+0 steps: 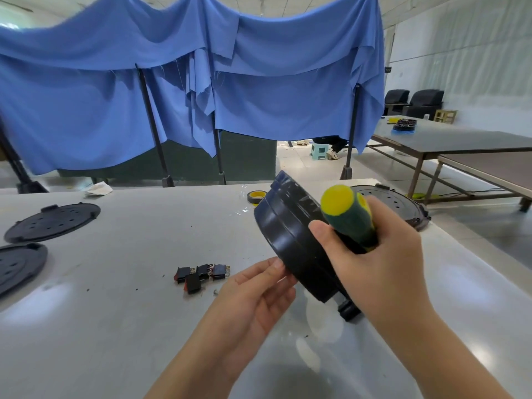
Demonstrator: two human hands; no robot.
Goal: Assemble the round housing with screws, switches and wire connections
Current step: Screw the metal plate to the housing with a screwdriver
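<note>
A black round housing (290,234) is tilted up above the grey table (115,312), its rim facing me. My left hand (253,298) touches its lower left edge with straight fingers. My right hand (374,254) grips a screwdriver with a green and yellow handle (345,211), held against the housing's right side; its blade is hidden behind the hand. Several small black and red rocker switches (201,275) lie together on the table left of my left hand.
Two black round covers (54,223) (17,266) lie at the left edge and another (397,203) sits behind the housing. A roll of yellow tape (257,196) lies at the far edge. A blue cloth (172,96) hangs behind the table.
</note>
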